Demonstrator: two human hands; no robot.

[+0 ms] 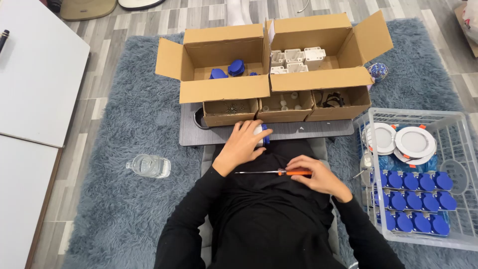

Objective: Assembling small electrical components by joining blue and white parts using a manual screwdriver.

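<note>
Screwdriver in right hand.

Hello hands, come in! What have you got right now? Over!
Left hand gripping white-and-blue part at grey tray edge. Right hand holding orange-handled screwdriver, tip toward left wrist. Nothing between them.

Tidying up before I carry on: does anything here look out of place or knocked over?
A clear water bottle lies on its side on the rug, left of the left hand. No spill shows. The boxes and crate look orderly.
</note>
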